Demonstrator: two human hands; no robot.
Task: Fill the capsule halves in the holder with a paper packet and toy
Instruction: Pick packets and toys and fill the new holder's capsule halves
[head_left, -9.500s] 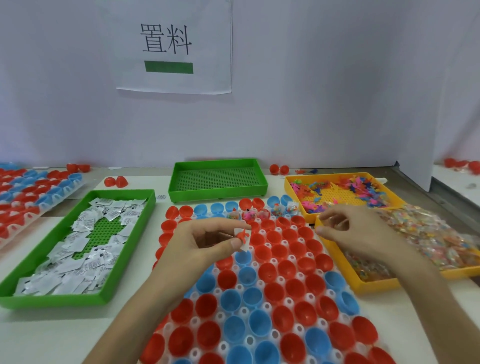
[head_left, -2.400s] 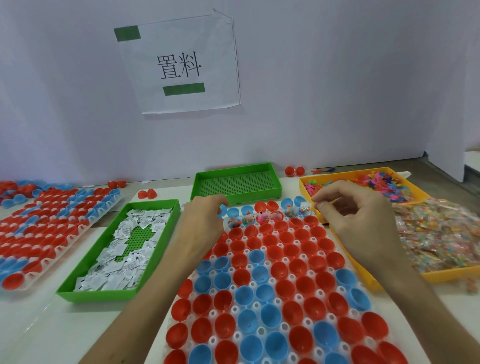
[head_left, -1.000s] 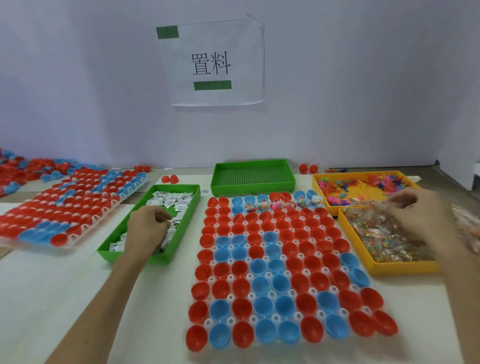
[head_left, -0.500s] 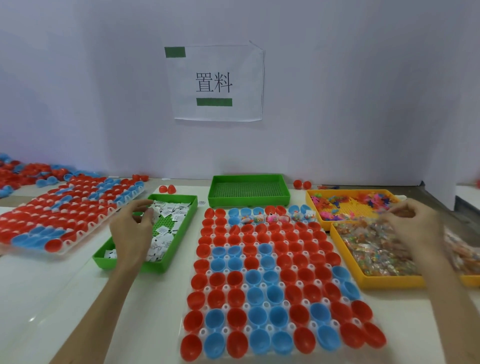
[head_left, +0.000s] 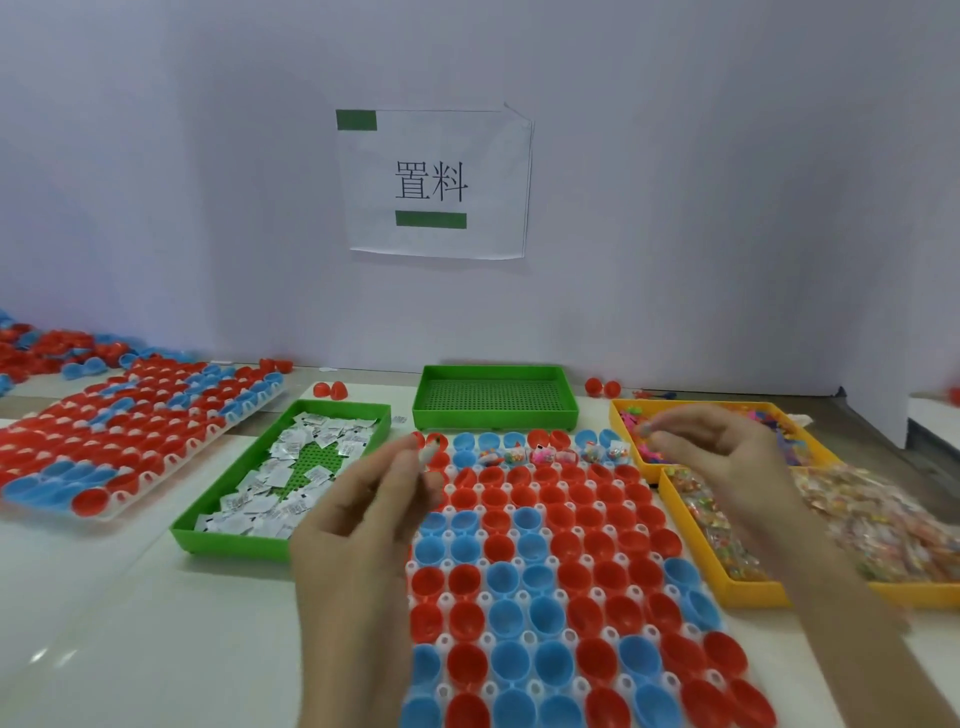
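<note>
Over the capsule holder's (head_left: 445, 598) far-left corner, my left grip (head_left: 363, 519) pinches a blurred paper packet (head_left: 427, 456). My right grip (head_left: 727, 457), above the yellow tray (head_left: 618, 415), pinches a toy (head_left: 644, 428) too smeared to identify. The holder's near edge is cut off.

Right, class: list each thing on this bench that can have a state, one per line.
left hand, pinches a paper packet
right hand, pinches a toy, blurred
holder, few far halves filled, most unfilled
near green tray, part-filled with packets
far green tray, mesh floor bare
near yellow tray, heaped with wrapped toys
far yellow tray, holds loose coloured toys
</note>
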